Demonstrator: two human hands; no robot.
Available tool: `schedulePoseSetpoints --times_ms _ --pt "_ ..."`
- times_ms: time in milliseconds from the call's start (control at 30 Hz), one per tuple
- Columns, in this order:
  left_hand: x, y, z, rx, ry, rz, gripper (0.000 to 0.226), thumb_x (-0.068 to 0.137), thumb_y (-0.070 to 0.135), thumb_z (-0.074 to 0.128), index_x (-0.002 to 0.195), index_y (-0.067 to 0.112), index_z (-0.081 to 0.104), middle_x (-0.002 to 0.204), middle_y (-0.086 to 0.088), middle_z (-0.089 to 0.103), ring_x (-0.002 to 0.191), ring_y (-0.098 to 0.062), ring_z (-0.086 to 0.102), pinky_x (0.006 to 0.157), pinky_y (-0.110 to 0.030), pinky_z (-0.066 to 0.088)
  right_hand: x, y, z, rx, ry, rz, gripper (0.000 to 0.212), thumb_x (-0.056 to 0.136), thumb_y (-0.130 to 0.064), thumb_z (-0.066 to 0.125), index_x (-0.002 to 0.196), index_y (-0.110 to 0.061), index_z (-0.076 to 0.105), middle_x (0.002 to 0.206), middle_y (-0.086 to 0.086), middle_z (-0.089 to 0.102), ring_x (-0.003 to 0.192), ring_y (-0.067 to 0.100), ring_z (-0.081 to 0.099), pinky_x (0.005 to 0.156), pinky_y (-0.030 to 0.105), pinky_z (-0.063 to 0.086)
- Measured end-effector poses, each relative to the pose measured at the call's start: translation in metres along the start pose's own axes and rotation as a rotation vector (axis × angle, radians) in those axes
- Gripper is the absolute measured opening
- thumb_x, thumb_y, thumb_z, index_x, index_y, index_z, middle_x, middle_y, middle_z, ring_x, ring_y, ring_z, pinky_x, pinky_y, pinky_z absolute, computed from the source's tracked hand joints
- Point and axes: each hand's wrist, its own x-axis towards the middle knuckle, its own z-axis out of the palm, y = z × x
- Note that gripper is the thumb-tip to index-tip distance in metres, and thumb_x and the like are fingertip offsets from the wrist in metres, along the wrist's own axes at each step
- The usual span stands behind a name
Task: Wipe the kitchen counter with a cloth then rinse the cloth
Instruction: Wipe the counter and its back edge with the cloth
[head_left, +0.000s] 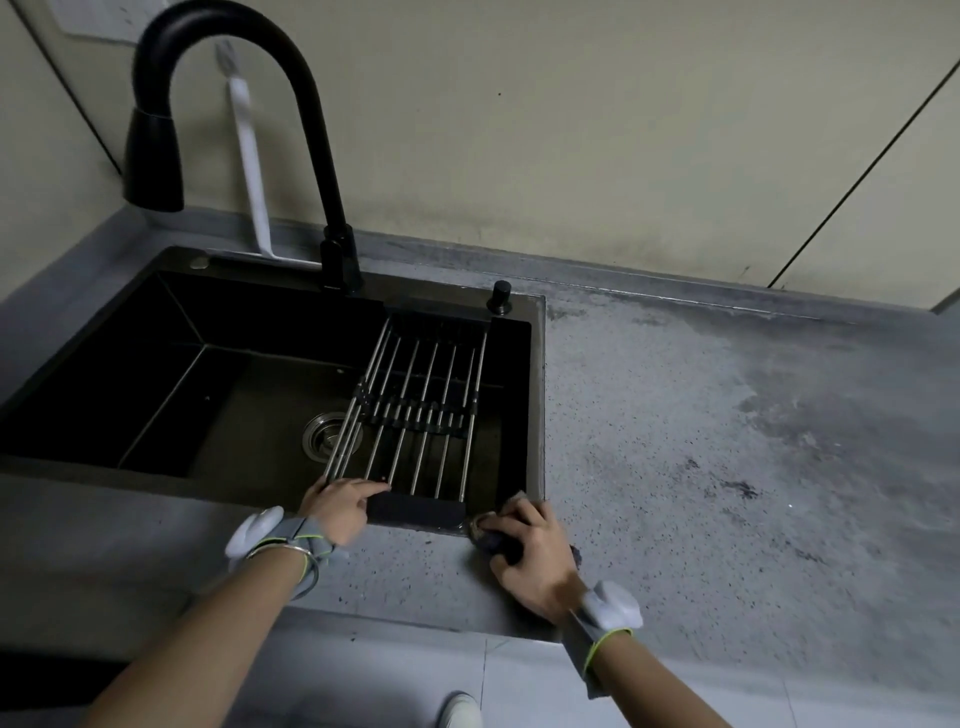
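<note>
My right hand (532, 553) grips a dark, bunched cloth (493, 535) and presses it on the grey speckled counter (701, 441) at the sink's near right corner. Most of the cloth is hidden under my fingers. My left hand (337, 506) holds the near black end of a metal drying rack (415, 410) that spans the right part of the black sink (537, 395). The counter to the right shows dark damp patches and streaks.
A tall black gooseneck faucet (332, 182) rises behind the sink, with a small black knob (501, 297) to its right. A drain (326, 435) sits in the basin floor. A white strip (249, 156) leans on the wall. Below the counter edge, a shoe tip (460, 709) shows.
</note>
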Motion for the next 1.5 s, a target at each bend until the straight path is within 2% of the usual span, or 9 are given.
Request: schedulePoseSetpoints --times_ms 200,367,500,633,733,833,1067,1233,1500 --pt "0.003 -0.009 -0.01 0.014 -0.092 0.083 0.05 0.099 0.007 0.033 0.142 0.032 0.039 0.146 0.008 0.042 0.132 -0.01 0.038 0.106 -0.02 0.016 0.003 -0.027 0.019 -0.007 0.016 0.023 0.042 0.076 -0.022 0.058 0.117 -0.029 0.063 0.119 -0.007 0.05 0.113 0.018 0.037 0.096 0.027 0.033" --pt "0.006 -0.012 -0.02 0.009 -0.165 0.125 0.053 0.099 0.006 0.032 0.143 0.035 0.038 0.145 0.003 0.044 0.12 -0.018 0.05 0.107 -0.028 0.027 0.007 -0.049 0.033 -0.005 0.031 0.062 0.042 0.074 -0.023 0.058 0.115 -0.03 0.065 0.117 -0.006 0.051 0.113 0.018 0.037 0.094 0.028 0.034" --pt "0.004 -0.015 -0.028 -0.006 -0.215 0.169 0.05 0.102 0.01 0.025 0.147 0.031 0.03 0.147 -0.004 0.042 0.131 -0.023 0.043 0.115 -0.032 0.019 0.014 -0.076 0.049 0.0 0.09 0.099 0.041 0.072 -0.021 0.059 0.112 -0.029 0.067 0.114 -0.004 0.053 0.112 0.021 0.04 0.092 0.031 0.037" --pt "0.002 -0.023 -0.033 -0.383 -0.283 0.213 0.05 0.102 0.006 0.029 0.15 0.021 0.024 0.153 -0.003 0.032 0.141 -0.021 0.029 0.115 -0.027 0.02 0.016 -0.093 0.057 0.026 0.093 0.129 0.042 0.073 -0.019 0.06 0.113 -0.028 0.067 0.115 -0.003 0.053 0.112 0.022 0.04 0.095 0.031 0.035" --pt "-0.002 -0.043 -0.044 -0.69 -0.173 0.199 0.046 0.101 0.001 0.031 0.146 0.011 0.032 0.15 -0.002 0.037 0.14 -0.015 0.028 0.11 -0.022 0.019 0.02 -0.112 0.065 0.019 0.082 0.127 0.041 0.073 -0.017 0.061 0.112 -0.026 0.068 0.114 -0.003 0.054 0.113 0.021 0.04 0.096 0.031 0.035" --pt "-0.007 -0.079 -0.055 -0.858 -0.058 0.141 0.04 0.1 0.0 0.032 0.138 0.006 0.043 0.141 -0.006 0.048 0.134 -0.014 0.037 0.111 -0.026 0.022 0.026 -0.133 0.077 0.038 0.076 0.115 0.04 0.073 -0.016 0.061 0.112 -0.024 0.068 0.114 -0.001 0.055 0.112 0.021 0.041 0.096 0.03 0.034" --pt "-0.022 -0.17 -0.084 -0.941 0.226 0.013 0.033 0.1 0.002 0.035 0.126 0.002 0.055 0.123 -0.014 0.061 0.108 -0.012 0.052 0.095 -0.02 0.03 0.041 -0.174 0.112 0.062 0.081 0.127 0.043 0.07 -0.018 0.06 0.111 -0.026 0.068 0.111 0.0 0.056 0.11 0.023 0.043 0.097 0.031 0.036" --pt "-0.03 -0.234 -0.1 -1.007 0.346 -0.043 0.031 0.099 -0.001 0.036 0.122 -0.003 0.056 0.122 -0.019 0.06 0.115 -0.028 0.056 0.097 -0.027 0.034 0.046 -0.196 0.128 0.102 0.124 0.163 0.046 0.067 -0.019 0.057 0.111 -0.025 0.069 0.111 -0.001 0.056 0.11 0.023 0.043 0.098 0.029 0.036" --pt "-0.046 -0.29 -0.118 -0.936 0.485 -0.074 0.03 0.099 -0.001 0.036 0.12 -0.003 0.057 0.122 -0.019 0.061 0.116 -0.031 0.056 0.1 -0.032 0.038 0.075 -0.258 0.17 0.09 0.067 0.095 0.044 0.074 -0.017 0.062 0.117 -0.027 0.066 0.118 -0.002 0.054 0.115 0.02 0.039 0.1 0.024 0.031"
